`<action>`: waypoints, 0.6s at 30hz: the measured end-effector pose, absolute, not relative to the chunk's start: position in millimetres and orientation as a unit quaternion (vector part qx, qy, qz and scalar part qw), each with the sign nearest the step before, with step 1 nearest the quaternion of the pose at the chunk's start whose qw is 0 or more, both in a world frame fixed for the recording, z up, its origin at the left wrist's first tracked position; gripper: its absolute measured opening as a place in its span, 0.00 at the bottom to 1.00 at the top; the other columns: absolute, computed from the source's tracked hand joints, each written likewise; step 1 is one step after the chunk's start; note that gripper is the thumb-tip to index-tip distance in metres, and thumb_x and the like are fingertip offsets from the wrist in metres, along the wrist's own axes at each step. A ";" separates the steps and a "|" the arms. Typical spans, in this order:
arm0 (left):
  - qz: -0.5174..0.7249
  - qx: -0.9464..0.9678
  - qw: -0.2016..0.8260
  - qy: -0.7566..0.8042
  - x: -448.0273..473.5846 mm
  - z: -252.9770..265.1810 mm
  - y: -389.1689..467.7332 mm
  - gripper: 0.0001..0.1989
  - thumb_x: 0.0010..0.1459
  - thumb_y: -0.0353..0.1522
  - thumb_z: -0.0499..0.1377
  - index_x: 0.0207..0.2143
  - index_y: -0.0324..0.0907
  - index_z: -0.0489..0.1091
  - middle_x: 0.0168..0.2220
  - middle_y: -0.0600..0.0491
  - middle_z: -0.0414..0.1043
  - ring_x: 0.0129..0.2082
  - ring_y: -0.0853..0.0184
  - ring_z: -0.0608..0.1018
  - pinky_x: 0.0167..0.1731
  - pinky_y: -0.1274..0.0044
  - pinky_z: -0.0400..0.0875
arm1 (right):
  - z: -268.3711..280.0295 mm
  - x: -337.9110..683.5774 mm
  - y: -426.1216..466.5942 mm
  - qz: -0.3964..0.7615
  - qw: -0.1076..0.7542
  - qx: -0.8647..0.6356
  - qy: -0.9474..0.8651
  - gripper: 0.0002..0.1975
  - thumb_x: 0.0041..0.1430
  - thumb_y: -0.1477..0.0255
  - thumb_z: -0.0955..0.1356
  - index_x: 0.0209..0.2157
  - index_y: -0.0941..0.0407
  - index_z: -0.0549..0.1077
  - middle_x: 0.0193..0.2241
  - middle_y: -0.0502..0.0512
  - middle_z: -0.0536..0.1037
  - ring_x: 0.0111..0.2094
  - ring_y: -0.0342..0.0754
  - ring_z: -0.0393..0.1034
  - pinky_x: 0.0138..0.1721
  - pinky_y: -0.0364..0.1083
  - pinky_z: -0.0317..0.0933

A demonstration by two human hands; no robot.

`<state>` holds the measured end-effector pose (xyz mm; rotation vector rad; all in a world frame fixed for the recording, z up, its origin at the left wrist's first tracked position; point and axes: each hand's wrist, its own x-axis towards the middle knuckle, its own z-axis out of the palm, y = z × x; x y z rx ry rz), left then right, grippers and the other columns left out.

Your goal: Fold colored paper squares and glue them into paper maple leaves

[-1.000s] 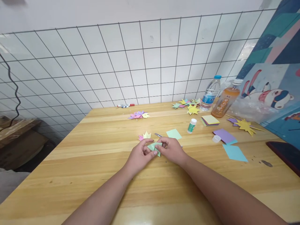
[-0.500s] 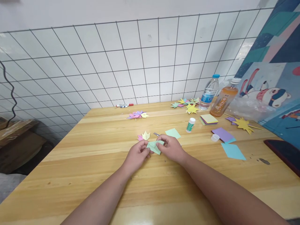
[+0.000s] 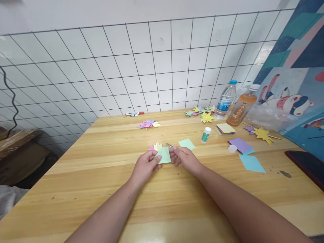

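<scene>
My left hand [image 3: 146,165] pinches a light green folded paper [image 3: 165,156] at its left edge, the thumb lying on top. The paper is raised a little over the wooden table and shows a smooth face towards me. At its right edge is my right hand [image 3: 184,158], fingers curled against the paper; the fingertips are partly hidden. Just behind the paper lie a folded yellow paper piece [image 3: 157,146] and a pink one [image 3: 151,147], both partly covered. A small craft knife [image 3: 169,145] lies by my right fingers, and a flat green paper sheet [image 3: 187,143] is beyond them.
A glue stick [image 3: 206,135], its white cap [image 3: 232,148], a paper stack [image 3: 225,128], purple paper [image 3: 240,145] and blue paper [image 3: 252,163] lie right. Behind stand a water bottle [image 3: 225,101] and an orange drink bottle [image 3: 241,109]. Folded paper pieces [image 3: 149,124] and markers [image 3: 135,114] lie farther back.
The green paper has turned over, from a creased, folded side to a smooth face. My right thumb has come off its top, and the right hand has shifted slightly right.
</scene>
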<state>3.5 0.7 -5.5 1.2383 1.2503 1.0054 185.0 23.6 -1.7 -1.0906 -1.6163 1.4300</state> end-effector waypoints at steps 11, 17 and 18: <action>0.405 0.520 0.531 0.532 7.7 -4.2 -1.3 0.18 0.42 0.44 0.64 0.29 0.39 0.67 0.23 0.55 0.70 0.21 0.71 0.73 0.21 0.81 0.65 | -9.0 183.4 25.6 0.502 0.321 -0.440 -0.672 0.16 0.52 0.57 0.65 0.30 0.57 0.73 0.20 0.48 0.69 0.22 0.41 0.63 0.25 0.40 0.59; 0.370 0.635 0.462 0.497 7.2 -3.9 -5.1 0.13 0.48 0.41 0.61 0.27 0.40 0.70 0.24 0.56 0.69 0.24 0.71 0.69 0.25 0.81 0.63 | -12.2 183.2 26.5 0.420 0.309 -0.460 -0.719 0.12 0.52 0.62 0.65 0.26 0.57 0.73 0.21 0.49 0.71 0.23 0.41 0.63 0.24 0.40 0.55; 0.373 0.641 0.456 0.492 7.2 -3.5 -5.6 0.12 0.48 0.40 0.61 0.28 0.40 0.70 0.25 0.55 0.70 0.25 0.70 0.70 0.26 0.81 0.63 | -11.5 183.5 25.8 0.411 0.305 -0.456 -0.728 0.12 0.53 0.63 0.65 0.26 0.56 0.73 0.22 0.49 0.72 0.23 0.41 0.63 0.24 0.39 0.55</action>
